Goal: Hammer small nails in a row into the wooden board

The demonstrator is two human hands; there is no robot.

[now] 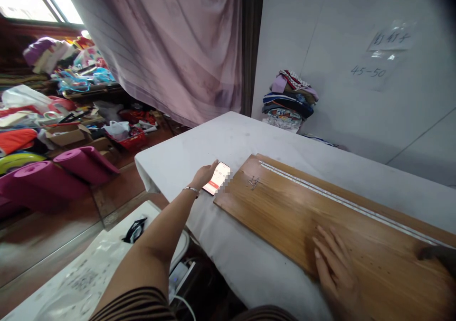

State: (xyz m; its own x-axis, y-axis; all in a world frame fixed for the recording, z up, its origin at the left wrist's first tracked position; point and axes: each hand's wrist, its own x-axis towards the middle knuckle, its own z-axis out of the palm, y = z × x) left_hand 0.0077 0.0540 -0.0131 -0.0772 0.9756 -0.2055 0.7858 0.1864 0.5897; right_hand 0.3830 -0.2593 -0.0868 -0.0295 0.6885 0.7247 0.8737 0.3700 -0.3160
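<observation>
Phone [215, 179], ctr frame, was pinched in our L hand [205, 174]; our R hand [337, 266], loosely spread, was at board [285, 212], lower R. Phone-handling step, prob.; next move needed steady L grip.

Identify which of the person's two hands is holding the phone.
The left hand, with a bracelet at its wrist, has the phone in its grasp; the right hand, outstretched over the wooden board, holds no phone.
</observation>
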